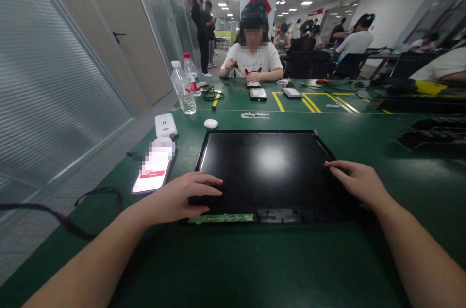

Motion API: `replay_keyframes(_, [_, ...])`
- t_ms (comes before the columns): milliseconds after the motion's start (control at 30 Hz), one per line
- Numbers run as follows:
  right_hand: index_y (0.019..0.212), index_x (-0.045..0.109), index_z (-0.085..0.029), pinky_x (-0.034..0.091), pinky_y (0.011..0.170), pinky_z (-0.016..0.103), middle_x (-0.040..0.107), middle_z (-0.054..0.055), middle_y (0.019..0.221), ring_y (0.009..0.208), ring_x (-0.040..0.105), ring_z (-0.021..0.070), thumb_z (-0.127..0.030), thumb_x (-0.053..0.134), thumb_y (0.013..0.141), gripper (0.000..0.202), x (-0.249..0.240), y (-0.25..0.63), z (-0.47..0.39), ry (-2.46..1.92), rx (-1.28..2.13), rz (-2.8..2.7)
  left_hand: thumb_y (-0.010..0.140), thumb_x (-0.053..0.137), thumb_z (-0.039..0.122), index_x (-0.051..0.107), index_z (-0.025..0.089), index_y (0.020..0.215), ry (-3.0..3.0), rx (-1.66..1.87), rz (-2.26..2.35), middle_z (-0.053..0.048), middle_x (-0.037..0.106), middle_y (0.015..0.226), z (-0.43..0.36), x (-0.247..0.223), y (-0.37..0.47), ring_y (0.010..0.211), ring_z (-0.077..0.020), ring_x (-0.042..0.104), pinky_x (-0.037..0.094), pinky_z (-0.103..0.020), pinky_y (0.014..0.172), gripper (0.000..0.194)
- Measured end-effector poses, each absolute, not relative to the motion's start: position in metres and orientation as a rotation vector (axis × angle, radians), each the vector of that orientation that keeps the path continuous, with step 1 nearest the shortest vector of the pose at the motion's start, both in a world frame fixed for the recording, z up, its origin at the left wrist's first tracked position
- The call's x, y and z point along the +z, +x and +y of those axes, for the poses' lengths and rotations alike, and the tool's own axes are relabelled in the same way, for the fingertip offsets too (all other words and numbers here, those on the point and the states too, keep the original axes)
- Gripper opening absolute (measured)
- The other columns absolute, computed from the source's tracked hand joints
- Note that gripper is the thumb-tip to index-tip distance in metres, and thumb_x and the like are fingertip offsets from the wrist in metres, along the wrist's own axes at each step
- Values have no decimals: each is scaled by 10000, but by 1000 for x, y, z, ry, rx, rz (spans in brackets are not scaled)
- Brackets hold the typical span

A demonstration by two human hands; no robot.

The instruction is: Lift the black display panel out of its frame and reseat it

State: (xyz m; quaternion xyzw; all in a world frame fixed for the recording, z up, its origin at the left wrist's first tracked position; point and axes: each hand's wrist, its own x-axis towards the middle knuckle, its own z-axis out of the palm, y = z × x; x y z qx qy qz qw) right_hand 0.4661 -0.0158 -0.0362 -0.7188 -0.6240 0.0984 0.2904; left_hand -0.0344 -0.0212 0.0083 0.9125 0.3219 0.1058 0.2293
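Note:
A black LCD display panel (269,177) lies flat on the green table, with a bright ceiling reflection in its screen. Along its near edge runs a narrow green circuit board (222,218), exposed on the left part. My left hand (194,194) rests over the panel's left side, open, its fingers apart and the thumb close to the circuit board. At the right side, my right hand (358,182) reaches in with outstretched fingers, the fingertips at the panel's right edge. Nothing shows in either hand. The undersides of both hands are hidden.
Left of the panel lie a lit phone (155,167) and a white power bank (166,125). Beyond are a white earbud case (211,123), water bottles (184,89) and hard drives (258,94). A person (255,51) opposite holds a screwdriver (237,67). Dark parts (433,133) lie right.

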Motion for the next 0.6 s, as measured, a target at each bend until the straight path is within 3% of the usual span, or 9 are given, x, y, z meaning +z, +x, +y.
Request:
replay_keyframes(233, [914,840,-308,573,903,455,815,42,996,935,752,305,-505,611,778,331,-35,464,-17,-1912,290,-1652,901,698,214,733,313,1334,2447,270,925,-66,674,1464,-23,9,-34,1309,-270,654,530,-409,1103,446])
replay_keyframes(600, [900,835,-317,546,1003,473,818,21,1031,1048,742,320,-515,624,774,315,-37,464,-17,-1846,337,-1618,920,673,198,741,333,1307,2466,287,880,-55,712,1413,-25,10,-32,1296,-266,667,489,-444,1152,416])
